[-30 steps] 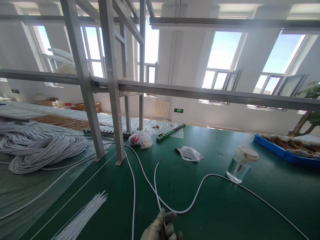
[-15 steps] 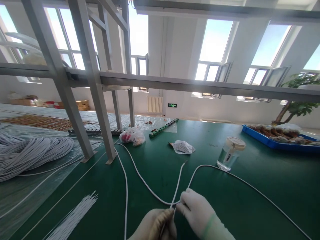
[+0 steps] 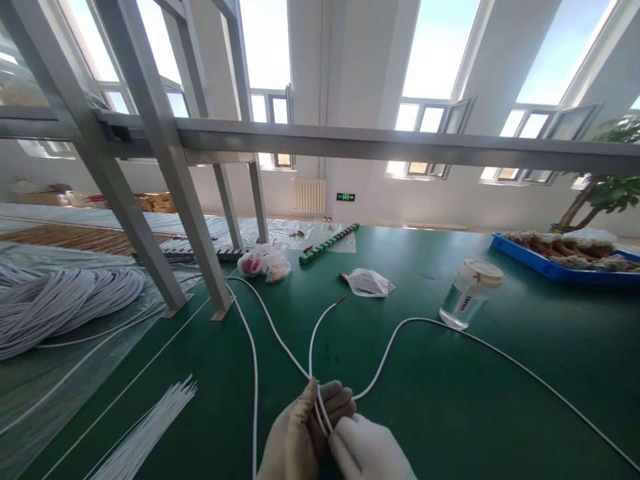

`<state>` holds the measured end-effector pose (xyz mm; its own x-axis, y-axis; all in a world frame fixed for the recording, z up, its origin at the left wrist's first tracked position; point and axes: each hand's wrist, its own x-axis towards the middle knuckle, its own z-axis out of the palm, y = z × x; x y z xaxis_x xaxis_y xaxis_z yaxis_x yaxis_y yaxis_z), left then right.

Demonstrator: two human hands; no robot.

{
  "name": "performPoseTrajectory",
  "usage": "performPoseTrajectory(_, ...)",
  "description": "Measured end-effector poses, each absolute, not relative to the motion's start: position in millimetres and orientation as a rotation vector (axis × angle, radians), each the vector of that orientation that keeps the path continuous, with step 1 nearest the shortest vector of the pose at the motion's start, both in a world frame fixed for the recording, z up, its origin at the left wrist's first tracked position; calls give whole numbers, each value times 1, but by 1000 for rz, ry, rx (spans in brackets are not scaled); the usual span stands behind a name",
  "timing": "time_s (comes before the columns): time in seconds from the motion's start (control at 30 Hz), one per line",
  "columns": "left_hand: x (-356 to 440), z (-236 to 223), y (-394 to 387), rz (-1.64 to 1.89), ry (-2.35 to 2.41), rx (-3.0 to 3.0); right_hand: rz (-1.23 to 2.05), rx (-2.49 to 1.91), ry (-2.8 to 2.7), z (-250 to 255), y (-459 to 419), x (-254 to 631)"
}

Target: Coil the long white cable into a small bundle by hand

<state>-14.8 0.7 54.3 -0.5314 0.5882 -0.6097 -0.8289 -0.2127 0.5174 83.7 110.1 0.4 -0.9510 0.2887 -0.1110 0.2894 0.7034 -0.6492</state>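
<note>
We hold the white wire w/ both hands, low at the near edge of the green bench. Our left hand is closed around a few strands of it, thumb on top, probably so the loops stay together. Our right hand sits just right of it, touching it, fingers curled, pinching the same strands. One short wire end rises fwd from the left hand, tip bare. Longer runs leave to the far left and far right. Ahead-right of the hands stands a clear jar, tilted. Further ahead lies a small plastic bag. Far left, a big wire coil. Near-left, a bundle of cut white pieces.
</note>
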Motion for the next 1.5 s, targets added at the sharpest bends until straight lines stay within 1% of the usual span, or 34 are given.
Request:
performPoseTrajectory(0.1,-21,57,-4,2044,942,-520,-1110,465,2794,11,119,81)
performPoseTrajectory(0.17,-29,54,-13,2084,756,-452,-1093,475,2764,22,131,80)
performPoseTrajectory(0.27,-38,46,-29,1926,620,-112,-1154,627,2740,40,148,79)
performPoseTrajectory(0.37,-35,45,-35,1696,845,291,-1256,749,2734,54,152,80)
performPoseTrajectory(0.47,-21,48,-26,1483,1098,391,-1293,764,2836,56,142,84)
performPoseTrajectory(0.53,-13,48,-17,1424,1254,287,-1212,710,2971,51,129,88)
performPoseTrajectory(0.6,-7,47,-12,1464,1440,151,-1046,618,3063,43,116,92)
performPoseTrajectory(0.67,-6,47,-13,1596,1517,23,-801,548,3062,33,103,93)
performPoseTrajectory(0.73,-7,50,-16,1754,1409,-129,-639,507,3004,22,93,92)
performPoseTrajectory(0.77,-8,52,-18,1814,1302,-214,-658,479,2981,17,90,91)
performPoseTrajectory(0.8,-10,54,-19,1860,1196,-293,-758,443,2962,13,89,89)
performPoseTrajectory(0.93,-21,57,-22,1954,965,-464,-1397,387,2658,11,99,84)
performPoseTrajectory(1.0,-30,54,-27,2014,843,-450,-1510,473,2537,18,111,81)
performPoseTrajectory(1.1,-38,52,-35,1907,703,-223,-1536,724,2577,31,132,76)
performPoseTrajectory(1.2,-32,52,-36,1631,918,95,-1537,884,2613,42,146,76)
performPoseTrajectory(1.3,-17,48,-30,1473,1118,123,-1560,915,2659,45,142,83)
performPoseTrajectory(1.4,-5,39,-25,1530,1179,-4,-1608,750,2804,41,125,92)
performPoseTrajectory(1.43,-3,37,-24,1595,1222,-25,-1537,666,2879,39,118,94)
performPoseTrajectory(1.5,-1,39,-25,1745,1282,-43,-1221,548,3012,31,104,95)
